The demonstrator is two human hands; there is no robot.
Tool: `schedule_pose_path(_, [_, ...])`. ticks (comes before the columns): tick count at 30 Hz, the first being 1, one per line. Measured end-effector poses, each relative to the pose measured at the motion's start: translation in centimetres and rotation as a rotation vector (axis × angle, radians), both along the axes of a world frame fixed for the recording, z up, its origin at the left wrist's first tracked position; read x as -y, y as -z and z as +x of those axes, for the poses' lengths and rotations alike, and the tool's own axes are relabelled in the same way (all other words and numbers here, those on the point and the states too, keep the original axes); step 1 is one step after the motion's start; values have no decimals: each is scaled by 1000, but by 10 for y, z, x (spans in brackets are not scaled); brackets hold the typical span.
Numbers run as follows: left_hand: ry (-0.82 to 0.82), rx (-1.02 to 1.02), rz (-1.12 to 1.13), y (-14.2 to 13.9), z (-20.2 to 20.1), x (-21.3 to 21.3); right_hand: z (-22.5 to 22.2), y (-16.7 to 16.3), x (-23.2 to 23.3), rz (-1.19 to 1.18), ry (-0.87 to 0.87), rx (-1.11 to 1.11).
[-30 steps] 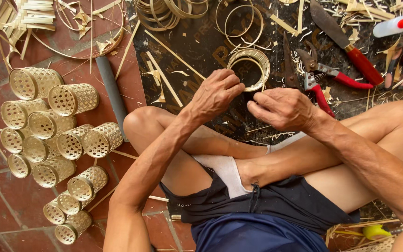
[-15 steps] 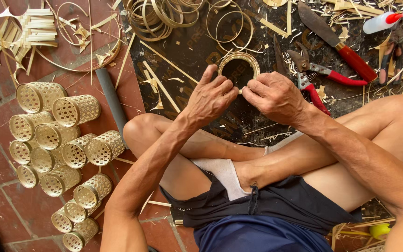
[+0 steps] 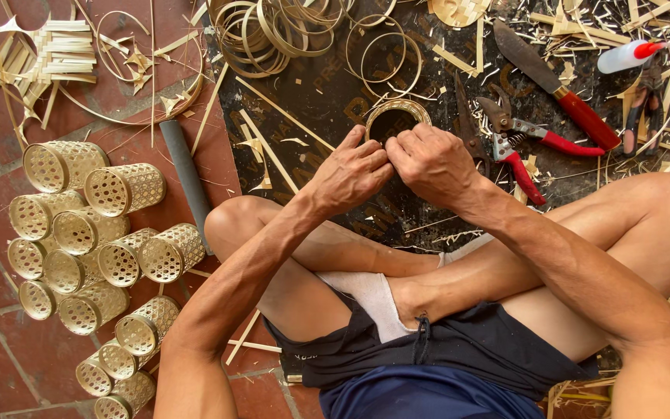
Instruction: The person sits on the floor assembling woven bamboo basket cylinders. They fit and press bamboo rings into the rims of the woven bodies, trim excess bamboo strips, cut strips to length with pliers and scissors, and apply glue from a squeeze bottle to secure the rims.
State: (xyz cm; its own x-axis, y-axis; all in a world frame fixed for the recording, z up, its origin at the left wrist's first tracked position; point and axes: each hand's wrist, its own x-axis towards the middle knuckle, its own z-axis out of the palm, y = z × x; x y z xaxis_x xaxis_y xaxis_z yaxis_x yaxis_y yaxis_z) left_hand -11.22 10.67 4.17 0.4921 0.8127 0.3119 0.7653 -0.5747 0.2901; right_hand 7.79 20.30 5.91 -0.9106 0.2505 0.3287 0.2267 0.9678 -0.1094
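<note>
Both hands, left hand (image 3: 350,172) and right hand (image 3: 432,163), pinch a bamboo ring (image 3: 397,116), hiding its near rim, over a dark mat (image 3: 312,93) on the brick floor (image 3: 9,233).

The person sits cross-legged, both forearms reaching forward over the knees and converging ahead of the shins. The left hand (image 3: 353,172) is curled, knuckles up, its fingertips pinched together at the inner side. The right hand (image 3: 430,161) mirrors it, fingers bent and closed (thumb hidden beneath), touching the left at the fingertips. Both wrists are slightly bent, tendons raised along the forearms.
</note>
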Motion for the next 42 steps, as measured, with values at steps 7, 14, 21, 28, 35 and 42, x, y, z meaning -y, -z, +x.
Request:
schedule_pose_path(7, [-5,-42,-87,1,-7,0,-5,-3,-14,24,-71,77])
schedule_pose_path(14, [1,-3,42,-11,0,3,0,-19,-34,-231,-114,187])
schedule_pose_path(21, [-28,-26,33,-74,23,87,36,-69,32,-406,-182,209])
schedule_pose_path(28, [-46,45,-48,-95,57,178,58,-94,119,-463,-254,267])
schedule_pose_path(35, [-84,34,-8,-88,61,215,75,-90,150,-373,-340,225])
schedule_pose_path(42, [-65,45,15,-82,64,212,89,-70,156,-253,-354,107])
